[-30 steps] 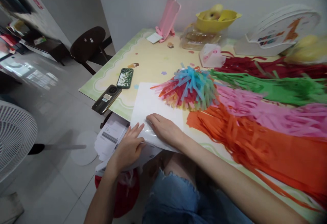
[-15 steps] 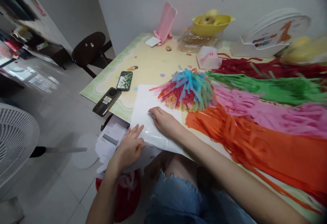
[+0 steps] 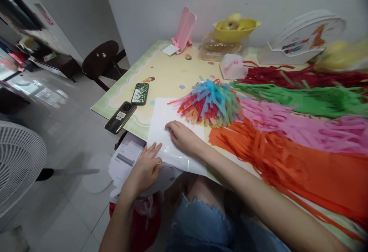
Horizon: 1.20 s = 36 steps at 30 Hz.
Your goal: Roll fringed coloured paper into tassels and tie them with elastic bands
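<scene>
A glossy white plastic sheet (image 3: 161, 118) lies at the table's near left corner, its front edge hanging slightly over. My left hand (image 3: 147, 166) is at that edge with the fingers spread, touching its lower left side. On top of the sheet rests my right hand (image 3: 184, 136), the fingers loosely bent and nothing visible in them. Just beyond it, a multicoloured fringed paper pom-pom (image 3: 211, 102) overlaps the sheet's back right part. Orange fringed paper (image 3: 287, 156) spreads out to the right of my right hand.
Pink (image 3: 304, 129), green (image 3: 310, 99) and dark red fringed paper (image 3: 276, 75) lie on the right. Two phones (image 3: 140, 94) (image 3: 120, 117) sit by the left edge. Behind are a pink stand (image 3: 185, 30), a yellow bowl (image 3: 237, 31) and a white holder (image 3: 281, 54). A fan (image 3: 20, 164) stands left.
The camera view has shifted slightly, so the scene sits a little lower. My right hand's fingers have shifted slightly on the sheet; my left hand is nearly unchanged.
</scene>
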Available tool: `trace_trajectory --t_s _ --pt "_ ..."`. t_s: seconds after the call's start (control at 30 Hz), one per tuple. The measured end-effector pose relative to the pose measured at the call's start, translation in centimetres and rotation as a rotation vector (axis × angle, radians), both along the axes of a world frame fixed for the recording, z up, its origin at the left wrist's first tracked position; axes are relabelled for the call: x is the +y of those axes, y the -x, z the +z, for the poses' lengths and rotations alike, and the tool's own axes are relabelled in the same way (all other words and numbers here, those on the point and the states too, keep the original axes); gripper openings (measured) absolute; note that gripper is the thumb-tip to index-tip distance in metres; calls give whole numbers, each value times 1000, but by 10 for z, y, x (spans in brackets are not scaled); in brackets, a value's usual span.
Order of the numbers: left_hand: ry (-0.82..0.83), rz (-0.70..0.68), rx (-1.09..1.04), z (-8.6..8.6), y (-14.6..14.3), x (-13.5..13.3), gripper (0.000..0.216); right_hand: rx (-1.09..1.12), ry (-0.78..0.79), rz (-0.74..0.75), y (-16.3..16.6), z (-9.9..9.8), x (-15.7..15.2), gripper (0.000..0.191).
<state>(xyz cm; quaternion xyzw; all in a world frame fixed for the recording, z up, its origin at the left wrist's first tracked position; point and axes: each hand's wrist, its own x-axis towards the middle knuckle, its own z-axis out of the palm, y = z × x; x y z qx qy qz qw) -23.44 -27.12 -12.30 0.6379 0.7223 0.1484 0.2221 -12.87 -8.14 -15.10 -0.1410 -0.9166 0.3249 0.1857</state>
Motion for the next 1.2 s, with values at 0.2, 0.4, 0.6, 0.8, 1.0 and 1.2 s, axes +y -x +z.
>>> trace_trajectory --t_s 0.2,0.4,0.6,0.8,1.0,1.2 --pt "4 7 5 0 0 0 27 84 155 -13 0 4 -1 31" --pt "-2 10 -61 6 4 -2 29 293 526 -194 -7 -8 10 26" --pt "3 135 -384 60 -11 -67 29 473 855 -271 -9 -11 25 39" --pt "-393 775 -682 53 -56 -71 38 676 979 -294 -55 49 -12 36" --pt "-579 841 -667 46 -109 -19 38 569 856 -199 -124 90 -94 32" --pt "-624 761 -672 61 -141 -12 35 592 828 -273 -139 78 -100 32"
